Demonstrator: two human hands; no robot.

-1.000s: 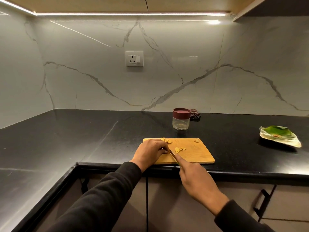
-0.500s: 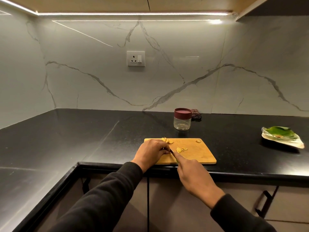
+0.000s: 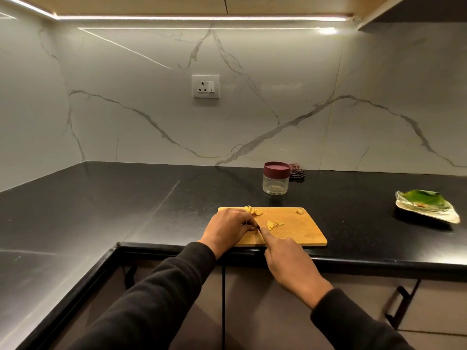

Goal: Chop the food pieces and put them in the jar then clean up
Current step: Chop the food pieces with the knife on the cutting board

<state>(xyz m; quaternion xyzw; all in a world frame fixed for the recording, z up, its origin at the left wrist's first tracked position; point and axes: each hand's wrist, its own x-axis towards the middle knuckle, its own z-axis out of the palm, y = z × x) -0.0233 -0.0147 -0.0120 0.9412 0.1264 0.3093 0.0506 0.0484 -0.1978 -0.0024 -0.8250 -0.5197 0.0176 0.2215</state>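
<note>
While my left hand (image 3: 228, 227) pins a pale food piece on the rectangular wooden board (image 3: 298, 231), my right hand (image 3: 290, 263) grips the knife; fingertips should stay tucked, cuts thin.

One cutting board (image 3: 298, 232) near the counter edge, carrying three little clusters of food pieces (image 3: 274, 224). One jar (image 3: 276, 178) far back, one cloth (image 3: 297, 170), one plate (image 3: 427, 207) right, two hands.

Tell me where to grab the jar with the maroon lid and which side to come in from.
Grip the jar around its clear body, just under the maroon lid. It stands upright and round, so a side wrap probably holds best. Come from the front, over the cutting board: the checked cloth sits close behind on its right.
</note>
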